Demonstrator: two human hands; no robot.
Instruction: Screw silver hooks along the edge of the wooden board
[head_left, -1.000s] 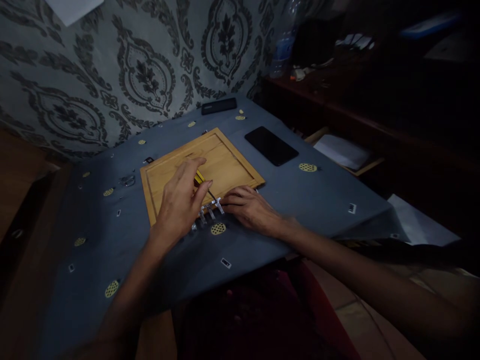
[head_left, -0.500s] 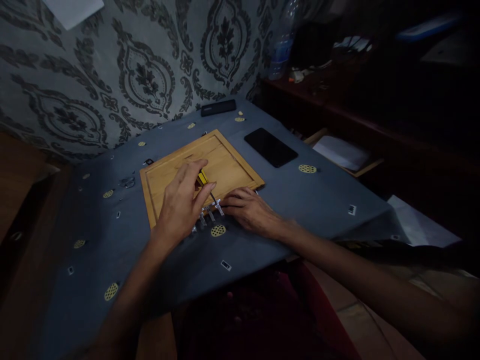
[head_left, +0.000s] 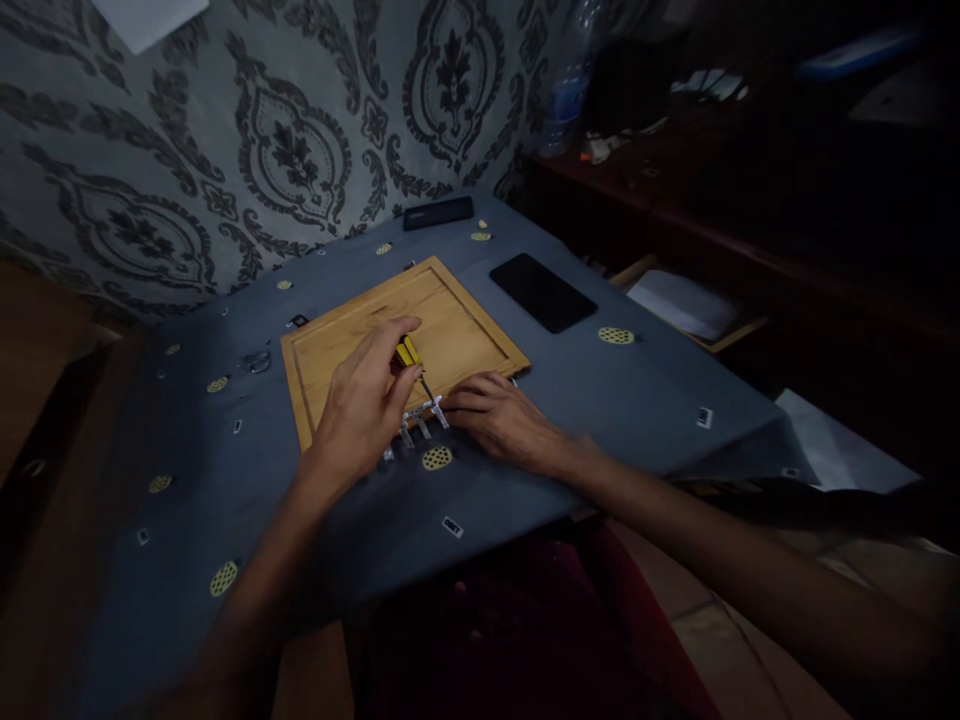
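My left hand point(head_left: 365, 408) is closed round a small screwdriver point(head_left: 409, 356) with a yellow and black handle, its thin tip pointing down at a small silver metal part point(head_left: 421, 415) with several prongs. That part lies at the near edge of a wooden tray point(head_left: 442, 320) on a grey-blue cloth point(head_left: 570, 400). My right hand point(head_left: 501, 418) rests on the cloth just right of the part, fingers curled and pressed against its right end. What lies under those fingers is hidden.
A black phone point(head_left: 543, 291) lies right of the tray, and a dark case point(head_left: 438, 212) lies by the patterned wall. Small yellow mesh discs point(head_left: 616, 335) and tiny parts are scattered over the cloth. A plastic bottle point(head_left: 564, 95) stands on a dark shelf at the back right.
The left hand has tilted the screwdriver slightly, its handle a little higher and further back. The right hand and the metal part stay where they were.
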